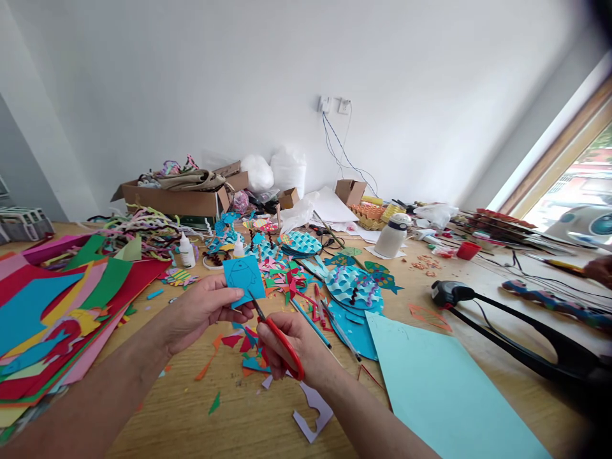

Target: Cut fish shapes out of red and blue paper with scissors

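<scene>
A small square of blue paper (245, 275) with a fish drawn on it in dark line is pinched between the thumb and fingers of my left hand (210, 305). My right hand (291, 341) grips red-handled scissors (287, 347). Their dark blades point up and left, with the tip at the lower right part of the blue paper. Whether the blades are cutting into it, I cannot make out. Beneath my hands lie several colourful paper scraps (239, 341). A pale purple offcut (314, 414) rests on the table in front of my right wrist.
Stacked coloured paper (109, 293) covers the left side, and a light turquoise sheet (435, 382) lies at the right. Behind are glue bottles (187, 252), blue wavy paper crafts (354, 287), a white thermos (392, 236) and a cardboard box (176, 199). Another person's hand (600, 271) shows at far right.
</scene>
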Action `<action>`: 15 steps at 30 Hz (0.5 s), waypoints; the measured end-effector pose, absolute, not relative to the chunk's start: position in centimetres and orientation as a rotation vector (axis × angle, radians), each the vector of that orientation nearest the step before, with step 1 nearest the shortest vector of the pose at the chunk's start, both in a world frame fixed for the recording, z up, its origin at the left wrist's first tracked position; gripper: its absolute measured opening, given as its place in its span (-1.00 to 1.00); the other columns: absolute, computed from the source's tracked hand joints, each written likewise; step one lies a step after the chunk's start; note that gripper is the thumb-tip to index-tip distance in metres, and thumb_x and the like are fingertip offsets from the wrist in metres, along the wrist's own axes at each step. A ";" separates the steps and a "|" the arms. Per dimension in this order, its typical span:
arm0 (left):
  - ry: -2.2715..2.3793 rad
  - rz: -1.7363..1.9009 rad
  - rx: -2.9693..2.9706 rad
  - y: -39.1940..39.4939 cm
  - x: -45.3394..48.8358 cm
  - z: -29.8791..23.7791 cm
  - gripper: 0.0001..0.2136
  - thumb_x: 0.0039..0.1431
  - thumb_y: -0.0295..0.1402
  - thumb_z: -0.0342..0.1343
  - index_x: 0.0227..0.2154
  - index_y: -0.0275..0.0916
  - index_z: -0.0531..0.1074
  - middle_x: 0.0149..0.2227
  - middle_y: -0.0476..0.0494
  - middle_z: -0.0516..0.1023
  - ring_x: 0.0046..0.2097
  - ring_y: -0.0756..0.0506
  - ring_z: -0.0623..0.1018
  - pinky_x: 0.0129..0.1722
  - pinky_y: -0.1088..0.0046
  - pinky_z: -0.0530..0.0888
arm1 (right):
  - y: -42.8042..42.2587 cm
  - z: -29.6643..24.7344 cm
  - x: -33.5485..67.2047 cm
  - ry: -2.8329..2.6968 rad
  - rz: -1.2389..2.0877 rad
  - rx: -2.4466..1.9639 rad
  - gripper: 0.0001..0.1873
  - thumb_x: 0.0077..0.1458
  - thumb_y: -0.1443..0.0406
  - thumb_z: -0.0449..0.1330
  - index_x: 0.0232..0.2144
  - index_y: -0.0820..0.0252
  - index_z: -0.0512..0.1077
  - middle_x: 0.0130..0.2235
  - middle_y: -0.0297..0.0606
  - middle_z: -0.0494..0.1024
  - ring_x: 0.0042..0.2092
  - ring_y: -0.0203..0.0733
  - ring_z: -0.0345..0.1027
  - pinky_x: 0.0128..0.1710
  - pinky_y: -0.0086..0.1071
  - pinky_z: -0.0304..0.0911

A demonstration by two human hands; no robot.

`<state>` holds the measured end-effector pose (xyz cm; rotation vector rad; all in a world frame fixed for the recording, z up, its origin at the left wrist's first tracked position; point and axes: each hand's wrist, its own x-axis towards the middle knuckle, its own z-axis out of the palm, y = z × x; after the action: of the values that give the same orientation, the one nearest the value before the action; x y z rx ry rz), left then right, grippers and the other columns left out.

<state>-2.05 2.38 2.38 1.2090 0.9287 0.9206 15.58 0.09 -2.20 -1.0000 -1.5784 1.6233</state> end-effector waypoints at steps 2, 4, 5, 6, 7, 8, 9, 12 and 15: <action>0.927 0.916 1.211 2.4 -2.1 2.4 -0.93 0.00 -0.39 0.16 -0.46 -0.27 0.50 -0.48 -0.08 0.59 -0.41 -0.04 0.54 -0.36 0.46 0.48 | 0.1 -2.2 15.5 -1.571 1.633 -1.004 -0.43 -0.14 -0.18 0.10 -0.66 0.21 0.20 -0.77 -0.50 0.18 -0.74 -0.46 0.07 -0.78 -0.57 -0.09; 0.927 0.915 1.211 2.4 -2.1 2.4 -0.93 0.00 -0.39 0.16 -0.46 -0.26 0.50 -0.49 -0.08 0.59 -0.41 -0.04 0.54 -0.36 0.46 0.49 | 0.1 -2.1 15.5 -1.566 1.641 -1.010 -0.42 -0.16 -0.19 0.11 -0.66 0.20 0.19 -0.78 -0.51 0.18 -0.75 -0.46 0.07 -0.78 -0.58 -0.09; 0.930 0.916 1.212 2.4 -2.1 2.5 -0.93 0.00 -0.39 0.16 -0.46 -0.26 0.50 -0.49 -0.07 0.59 -0.41 -0.04 0.54 -0.37 0.46 0.49 | 0.1 -2.1 15.5 -1.566 1.640 -1.017 -0.42 -0.16 -0.19 0.11 -0.66 0.20 0.19 -0.78 -0.51 0.18 -0.75 -0.46 0.06 -0.79 -0.58 -0.10; 0.935 0.917 1.212 2.3 -2.1 2.5 -0.93 0.00 -0.39 0.16 -0.45 -0.26 0.50 -0.49 -0.07 0.59 -0.41 -0.04 0.54 -0.37 0.46 0.48 | 0.1 -2.1 15.5 -1.565 1.638 -1.024 -0.43 -0.17 -0.19 0.12 -0.66 0.20 0.19 -0.78 -0.52 0.17 -0.76 -0.47 0.06 -0.79 -0.58 -0.10; 0.941 0.919 1.211 2.3 -2.1 2.5 -0.94 -0.01 -0.39 0.16 -0.45 -0.26 0.50 -0.49 -0.07 0.59 -0.42 -0.03 0.54 -0.38 0.47 0.48 | 0.1 -2.1 15.5 -1.563 1.636 -1.032 -0.43 -0.17 -0.18 0.12 -0.66 0.20 0.20 -0.78 -0.52 0.17 -0.76 -0.47 0.06 -0.80 -0.58 -0.10; 0.945 0.921 1.210 2.3 -2.1 2.6 -0.94 -0.01 -0.39 0.16 -0.45 -0.26 0.50 -0.49 -0.07 0.58 -0.42 -0.03 0.54 -0.38 0.47 0.48 | 0.1 -2.1 15.5 -1.560 1.632 -1.039 -0.44 -0.17 -0.18 0.13 -0.66 0.20 0.20 -0.78 -0.52 0.17 -0.76 -0.46 0.06 -0.80 -0.58 -0.09; 0.949 0.922 1.210 2.2 -2.1 2.6 -0.94 -0.01 -0.39 0.17 -0.45 -0.26 0.49 -0.48 -0.06 0.58 -0.42 -0.03 0.54 -0.38 0.46 0.48 | 0.2 -2.1 15.5 -1.559 1.628 -1.045 -0.44 -0.17 -0.17 0.13 -0.66 0.20 0.20 -0.78 -0.52 0.17 -0.76 -0.46 0.06 -0.80 -0.58 -0.09; 0.966 0.908 1.215 2.3 -2.2 2.5 -0.93 -0.01 -0.38 0.17 -0.46 -0.26 0.49 -0.48 -0.08 0.59 -0.42 -0.04 0.54 -0.38 0.45 0.48 | 0.3 -2.3 15.5 -1.558 1.618 -1.051 -0.46 -0.15 -0.15 0.14 -0.66 0.21 0.21 -0.79 -0.51 0.18 -0.76 -0.46 0.06 -0.80 -0.58 -0.09; 0.981 0.913 1.214 2.5 -2.3 2.2 -0.91 0.02 -0.34 0.15 -0.47 -0.25 0.47 -0.49 -0.07 0.58 -0.43 -0.04 0.55 -0.39 0.45 0.48 | 0.3 -2.4 15.5 -1.561 1.613 -1.053 -0.47 -0.14 -0.13 0.14 -0.67 0.20 0.21 -0.80 -0.52 0.17 -0.77 -0.46 0.06 -0.81 -0.59 -0.09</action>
<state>-2.31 2.54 2.23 1.2139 0.9815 0.9134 15.48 0.33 -2.43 -1.0527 -1.5611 1.6131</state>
